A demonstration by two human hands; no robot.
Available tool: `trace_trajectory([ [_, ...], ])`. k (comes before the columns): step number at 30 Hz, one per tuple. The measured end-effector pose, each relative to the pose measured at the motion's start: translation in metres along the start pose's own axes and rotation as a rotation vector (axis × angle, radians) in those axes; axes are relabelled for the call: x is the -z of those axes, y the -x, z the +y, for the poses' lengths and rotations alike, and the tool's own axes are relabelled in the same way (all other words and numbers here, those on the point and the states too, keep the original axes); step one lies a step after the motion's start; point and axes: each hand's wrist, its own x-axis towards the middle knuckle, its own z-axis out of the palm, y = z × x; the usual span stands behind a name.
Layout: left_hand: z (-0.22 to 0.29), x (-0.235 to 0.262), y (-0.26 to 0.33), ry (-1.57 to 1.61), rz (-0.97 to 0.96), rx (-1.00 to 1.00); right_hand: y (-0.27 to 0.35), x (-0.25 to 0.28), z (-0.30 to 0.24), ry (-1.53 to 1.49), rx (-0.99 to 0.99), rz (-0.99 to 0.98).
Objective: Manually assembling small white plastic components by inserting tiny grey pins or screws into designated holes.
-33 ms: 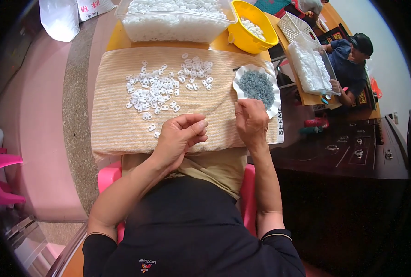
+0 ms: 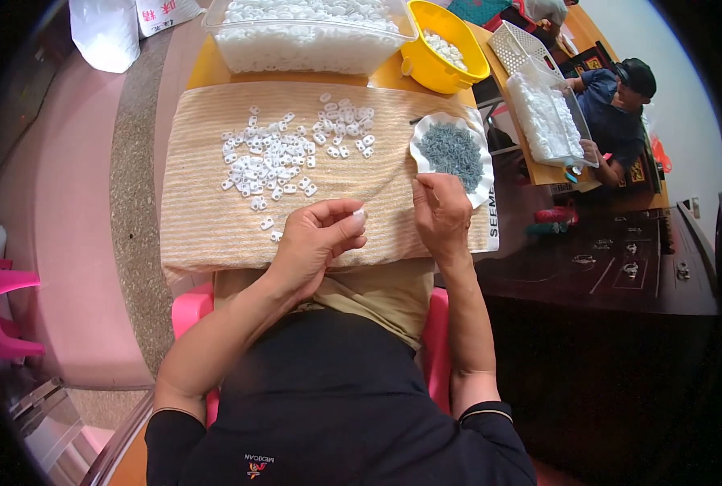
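Note:
My left hand (image 2: 318, 243) is closed in a pinch above the striped cloth. Between its thumb and forefinger shows a bit of a small white plastic piece (image 2: 359, 213). At the near edge of a white wavy-rimmed plate (image 2: 417, 152), my right hand (image 2: 444, 217) has its fingers pressed together; whatever they hold is too small to make out. Many small grey pieces (image 2: 450, 154) are heaped on that plate. To the left lies a loose spread of white two-holed plastic pieces (image 2: 272, 158), with a smaller group (image 2: 345, 121) beside it.
Beyond the striped cloth (image 2: 199, 219) stand a clear bin (image 2: 312, 40) full of white pieces and a yellow basin (image 2: 442, 73). At the right, another person (image 2: 612, 105) sits by a second clear bin (image 2: 545, 121). A dark glossy cabinet (image 2: 604, 275) stands nearby.
My left fingertips have shifted slightly, and the white piece between them shows more plainly. My right hand stays at the plate's edge.

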Motion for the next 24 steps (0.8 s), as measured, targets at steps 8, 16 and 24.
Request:
trace_trajectory([
  [8, 0.001, 0.0, 0.0, -0.018, -0.053, -0.031, 0.007, -0.001, -0.016, -0.707, -0.554, -0.223],
  [16, -0.001, 0.001, 0.0, -0.069, -0.013, -0.011, 0.011, -0.005, -0.034, -1.072, -0.591, -0.35],
  [24, -0.003, 0.0, -0.001, -0.08, 0.002, -0.058, 0.02, -0.016, -0.036, -1.113, -0.588, -0.397],
])
